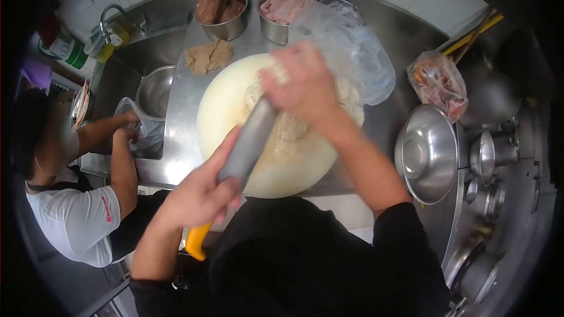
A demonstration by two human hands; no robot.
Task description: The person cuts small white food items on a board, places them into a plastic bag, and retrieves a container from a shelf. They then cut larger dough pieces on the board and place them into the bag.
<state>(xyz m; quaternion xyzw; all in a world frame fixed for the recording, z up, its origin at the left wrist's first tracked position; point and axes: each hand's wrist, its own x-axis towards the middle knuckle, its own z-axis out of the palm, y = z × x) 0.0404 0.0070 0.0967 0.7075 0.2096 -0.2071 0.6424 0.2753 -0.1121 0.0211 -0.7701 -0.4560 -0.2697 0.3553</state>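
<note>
A wide-bladed knife (249,141) slants across the round white cutting board (220,103). My left hand (202,191) is closed round it near the heel of the blade, and its yellow handle (198,240) sticks out below the hand. At the blade's upper end is my right hand (299,79), blurred by motion, with fingers curled in. Something pale shows at its fingertips, too smeared to name. Lumps of pale, sticky paste (291,128) lie on the board, partly hidden under the blade and right hand.
Behind the board stand metal pots of brown meat (211,4) and pink minced meat (283,9), beside a clear plastic bag (367,61). A flat brown piece (208,56) lies left. A metal bowl (427,155) is right. A co-worker (82,211) handles a bag at the sink.
</note>
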